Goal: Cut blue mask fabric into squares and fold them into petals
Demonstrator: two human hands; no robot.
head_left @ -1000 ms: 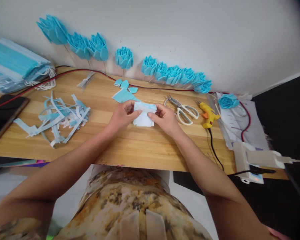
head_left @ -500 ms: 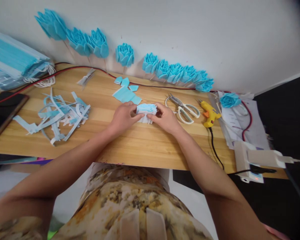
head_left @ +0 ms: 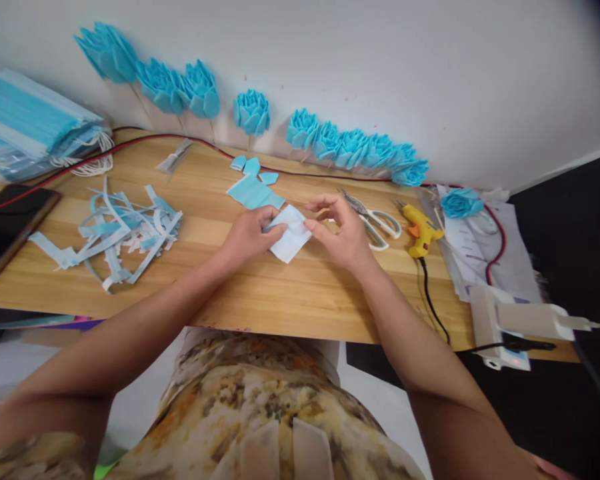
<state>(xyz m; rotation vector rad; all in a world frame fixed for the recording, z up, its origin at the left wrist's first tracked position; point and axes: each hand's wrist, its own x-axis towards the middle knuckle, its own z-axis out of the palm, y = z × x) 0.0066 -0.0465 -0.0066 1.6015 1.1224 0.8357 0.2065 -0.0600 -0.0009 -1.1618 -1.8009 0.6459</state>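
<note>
My left hand pinches a folded stack of pale blue-white mask fabric between thumb and fingers, above the wooden table. At the fabric's right edge is my right hand, its thumb and fingers apart and the thumb tip by the edge. Whether that thumb touches the fabric, I cannot tell. Just beyond lies a flat blue fabric piece with several small cut petals. White-handled scissors lie right behind my right hand, which partly hides them.
A yellow glue gun lies right of the scissors. Cut strips heap at the left, near a dark phone-like device and stacked masks. Blue fabric flowers line the wall. A power strip sits at the right edge.
The fabric has turned from an edge-on, pleated look to a flatter, tilted face. My right hand has loosened and shifted slightly right; the left keeps its pinch.
</note>
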